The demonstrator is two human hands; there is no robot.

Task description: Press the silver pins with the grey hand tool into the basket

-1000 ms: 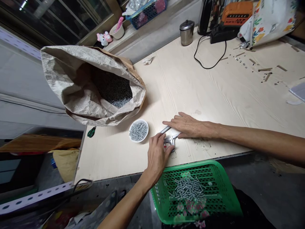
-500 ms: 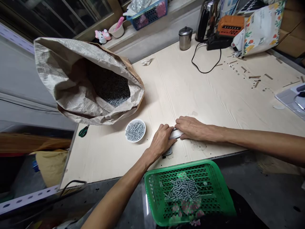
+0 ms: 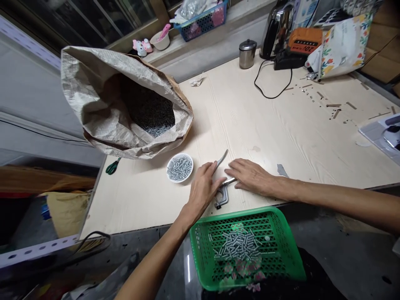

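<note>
My left hand (image 3: 203, 185) is curled around a grey metal hand tool (image 3: 223, 197) with a C-shaped frame, low on the table near its front edge. One thin curved handle (image 3: 222, 156) sticks up past my left fingers, apart from a second silvery bar (image 3: 230, 181) that runs toward my right hand. My right hand (image 3: 251, 177) lies palm down beside that bar, fingers stretched and apart, the thumb near its end. What sits inside the tool's frame is hidden by my left hand.
A white bowl of small metal springs or screws (image 3: 180, 167) stands to the left, before a large open sack (image 3: 131, 141) of similar pieces. A green basket (image 3: 283, 246) with more lies below the table edge. Green-handled scissors (image 3: 111, 167), a grey scrap (image 3: 282, 170) and a steel canister (image 3: 247, 54) are around.
The tool's handles, pressed together between both hands before, are now spread apart. My right hand has eased off, its fingers loosened, and the C-shaped frame shows more. The camera view has shifted slightly.
</note>
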